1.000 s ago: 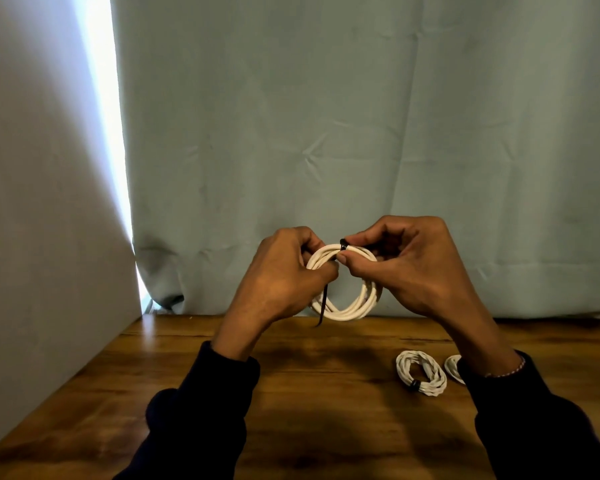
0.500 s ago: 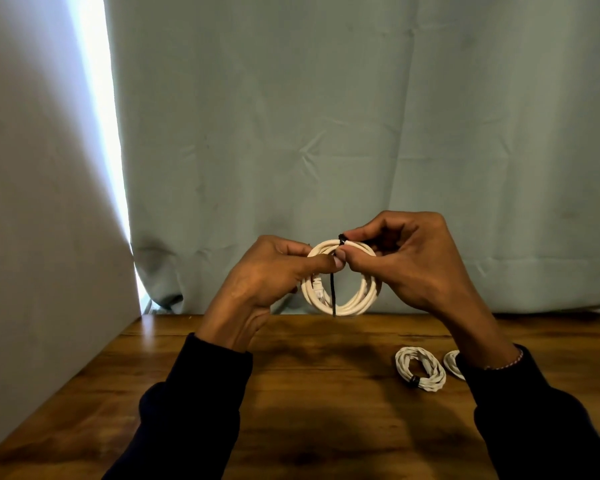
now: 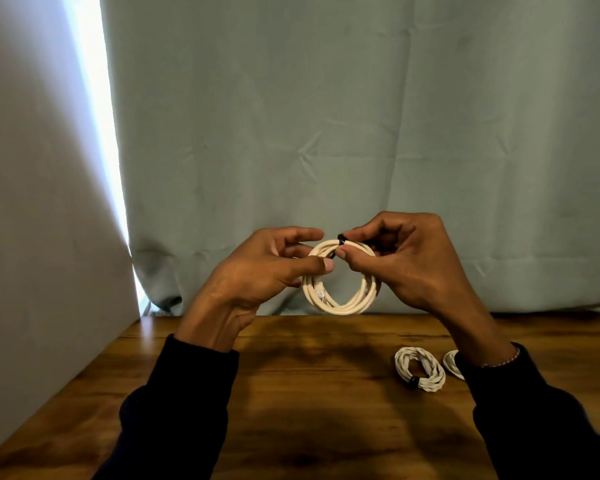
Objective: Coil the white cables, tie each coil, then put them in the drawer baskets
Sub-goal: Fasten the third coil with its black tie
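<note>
I hold a white cable coil upright in the air above the wooden table. A black tie wraps the top of the coil. My right hand pinches the coil at the tie between thumb and forefinger. My left hand is at the coil's upper left, and its thumb and fingers pinch the tie's short black tail. A tied white coil with a black band lies on the table at the right. A second lying coil is mostly hidden behind my right sleeve.
A grey-green curtain hangs behind the table's far edge. A pale wall runs along the left side, with a bright gap of light beside the curtain. No drawer or basket is in view.
The tie's long black tail hung down across the coil; now it no longer hangs, only a short piece showing at my left thumb. My left hand turned and opened its upper fingers.
</note>
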A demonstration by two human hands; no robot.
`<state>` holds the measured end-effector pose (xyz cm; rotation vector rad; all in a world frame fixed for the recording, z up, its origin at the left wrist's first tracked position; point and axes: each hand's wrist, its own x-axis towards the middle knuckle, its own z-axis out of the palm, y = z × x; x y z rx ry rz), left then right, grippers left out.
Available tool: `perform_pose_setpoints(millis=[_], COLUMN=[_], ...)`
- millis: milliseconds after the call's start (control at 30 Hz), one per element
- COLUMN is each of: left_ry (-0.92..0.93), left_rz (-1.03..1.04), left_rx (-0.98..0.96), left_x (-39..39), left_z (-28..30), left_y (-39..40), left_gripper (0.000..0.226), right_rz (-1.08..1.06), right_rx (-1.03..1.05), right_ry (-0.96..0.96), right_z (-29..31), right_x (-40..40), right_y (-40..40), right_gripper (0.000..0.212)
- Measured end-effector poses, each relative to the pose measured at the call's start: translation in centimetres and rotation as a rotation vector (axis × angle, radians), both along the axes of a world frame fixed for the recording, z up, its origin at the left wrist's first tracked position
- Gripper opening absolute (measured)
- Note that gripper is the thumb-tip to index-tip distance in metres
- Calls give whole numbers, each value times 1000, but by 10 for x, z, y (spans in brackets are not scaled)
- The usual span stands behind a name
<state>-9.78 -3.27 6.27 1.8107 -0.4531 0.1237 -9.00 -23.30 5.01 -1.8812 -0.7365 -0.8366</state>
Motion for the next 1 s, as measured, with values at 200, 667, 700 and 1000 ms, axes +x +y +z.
perform_pose_setpoints(millis=[200, 667, 700, 1000], left_ry=[-64, 74, 72, -10], left_rz=[202, 123, 120, 126], left_rx=[33, 58, 70, -59], left_x=[-3, -8, -7, 0], left_z=[1, 1, 1, -2], left_y=[2, -2, -1, -2], left_gripper=[30, 20, 20, 15], right_rz=[12, 30, 30, 21], right_rx=[22, -11, -11, 2], right_ry=[-24, -68, -66, -54], right_z=[1, -5, -5, -10], right_x=[-1, 3, 3, 5], right_y=[-1, 8, 9, 16], right_gripper=[23, 22, 22, 25])
